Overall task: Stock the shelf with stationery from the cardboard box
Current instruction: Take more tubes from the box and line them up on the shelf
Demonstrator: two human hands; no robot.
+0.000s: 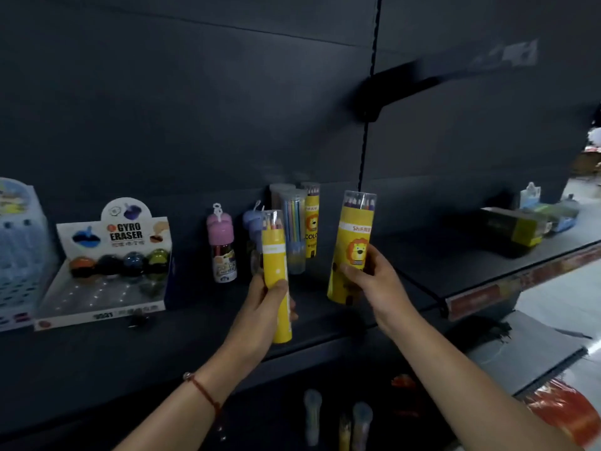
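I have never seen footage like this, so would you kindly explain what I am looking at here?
This is one picture from a camera worn on a person's head, looking forward and down at their own bare hands. No machine is involved. The left hand grips a slim yellow pencil tube; the right hand holds a wider yellow pencil tube with a lion on it. Both are raised before a dark shelf, where more pencil tubes and a box of gyro erasers already stand.
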